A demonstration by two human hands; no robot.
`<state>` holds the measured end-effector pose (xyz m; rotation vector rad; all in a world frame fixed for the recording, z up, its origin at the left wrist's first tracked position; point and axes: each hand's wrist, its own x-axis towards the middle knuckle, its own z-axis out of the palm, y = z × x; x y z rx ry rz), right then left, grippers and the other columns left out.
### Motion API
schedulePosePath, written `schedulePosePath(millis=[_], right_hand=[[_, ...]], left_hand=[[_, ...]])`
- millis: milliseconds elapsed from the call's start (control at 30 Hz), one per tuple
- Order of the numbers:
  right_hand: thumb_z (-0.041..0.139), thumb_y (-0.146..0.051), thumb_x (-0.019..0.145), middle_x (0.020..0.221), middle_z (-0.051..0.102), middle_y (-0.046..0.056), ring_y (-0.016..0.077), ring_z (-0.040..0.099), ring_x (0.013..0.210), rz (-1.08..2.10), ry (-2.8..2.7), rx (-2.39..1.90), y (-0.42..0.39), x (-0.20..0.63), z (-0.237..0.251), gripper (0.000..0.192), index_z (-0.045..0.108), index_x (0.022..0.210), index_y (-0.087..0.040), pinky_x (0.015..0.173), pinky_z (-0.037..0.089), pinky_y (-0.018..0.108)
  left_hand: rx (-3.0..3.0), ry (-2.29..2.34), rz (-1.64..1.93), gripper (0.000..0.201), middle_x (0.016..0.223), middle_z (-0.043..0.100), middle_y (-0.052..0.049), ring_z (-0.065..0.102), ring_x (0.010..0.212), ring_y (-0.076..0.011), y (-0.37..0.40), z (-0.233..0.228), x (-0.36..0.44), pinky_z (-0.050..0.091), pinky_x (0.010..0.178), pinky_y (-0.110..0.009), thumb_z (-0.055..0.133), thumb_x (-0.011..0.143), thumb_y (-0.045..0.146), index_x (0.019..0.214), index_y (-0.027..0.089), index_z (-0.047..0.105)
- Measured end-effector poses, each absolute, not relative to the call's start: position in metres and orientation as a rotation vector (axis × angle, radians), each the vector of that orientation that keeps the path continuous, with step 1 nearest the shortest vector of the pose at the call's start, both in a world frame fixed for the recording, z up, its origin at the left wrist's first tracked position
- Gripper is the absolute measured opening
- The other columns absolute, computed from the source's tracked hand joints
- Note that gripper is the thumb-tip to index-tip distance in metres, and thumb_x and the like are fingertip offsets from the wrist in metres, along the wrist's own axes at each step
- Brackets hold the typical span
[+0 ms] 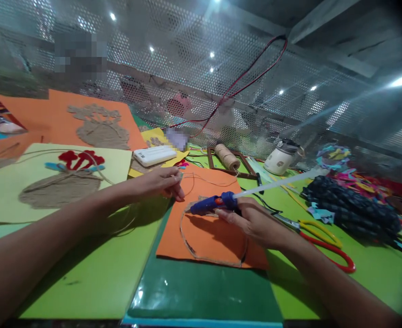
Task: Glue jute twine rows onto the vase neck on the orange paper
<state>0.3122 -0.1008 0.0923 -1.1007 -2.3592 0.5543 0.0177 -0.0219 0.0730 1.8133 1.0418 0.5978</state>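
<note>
My right hand [255,223] is wrapped round a blue hot glue gun [209,205], with a long translucent glue stick [276,184] running out of its back. The gun's tip points left, almost at the orange sheet [214,241]. A curved outline of jute twine [182,232] lies on that sheet, which rests on a dark green folder [204,296]. Just left of the gun's tip, my left hand [168,180] is closed with fingertips pinched on a thin strand of twine, which loops around it. The exact grip is partly hidden.
Scissors with red and yellow handles [327,241] lie right of my right hand. Behind are a twine spool [226,157], a white power bank [155,156] and a white bottle [281,157]. Finished twine vase pictures [64,189] lie left; dark patterned cloth [351,207] lies right.
</note>
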Motion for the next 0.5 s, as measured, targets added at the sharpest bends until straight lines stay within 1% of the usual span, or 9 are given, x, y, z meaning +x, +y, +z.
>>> schedulePosePath(millis=[100, 233, 400, 500], right_hand=[[0.058, -0.046, 0.105, 0.070, 0.064, 0.000, 0.0141, 0.050, 0.062, 0.573, -2.360, -1.124, -0.099, 0.312, 0.090, 0.038, 0.074, 0.084, -0.018, 0.058, 0.040, 0.025], [0.058, -0.048, 0.103, 0.071, 0.065, 0.001, 0.0150, 0.051, 0.063, 0.596, -2.327, -1.206, -0.099, 0.311, 0.087, 0.039, 0.070, 0.082, -0.018, 0.059, 0.041, 0.027], [0.057, -0.054, 0.101, 0.074, 0.063, 0.001, 0.0162, 0.051, 0.066, 0.641, -2.301, -1.285, -0.099, 0.309, 0.085, 0.042, 0.064, 0.079, -0.019, 0.061, 0.040, 0.029], [0.055, -0.053, 0.102, 0.078, 0.063, 0.002, 0.0163, 0.051, 0.070, 0.711, -2.298, -1.275, -0.099, 0.306, 0.086, 0.040, 0.063, 0.082, -0.019, 0.065, 0.040, 0.029]], left_hand=[[1.919, 1.049, 0.557, 0.045, 0.101, 0.085, -0.010, 0.079, 0.095, -0.0270, -0.025, 0.076, 0.021, 0.053, 0.074, -0.033, 0.050, 0.091, 0.071, 0.086, 0.027, 0.043], [2.063, 1.077, 0.499, 0.031, 0.103, 0.085, -0.009, 0.077, 0.099, -0.0263, -0.030, 0.080, 0.027, 0.053, 0.078, -0.035, 0.040, 0.098, 0.054, 0.084, 0.027, 0.040], [2.217, 1.179, 0.435, 0.022, 0.096, 0.085, -0.008, 0.074, 0.098, -0.0277, -0.033, 0.084, 0.031, 0.048, 0.088, -0.040, 0.041, 0.099, 0.041, 0.082, 0.027, 0.041], [2.218, 1.184, 0.414, 0.020, 0.095, 0.085, -0.007, 0.074, 0.098, -0.0266, -0.033, 0.085, 0.031, 0.048, 0.089, -0.038, 0.041, 0.099, 0.038, 0.082, 0.027, 0.041]])
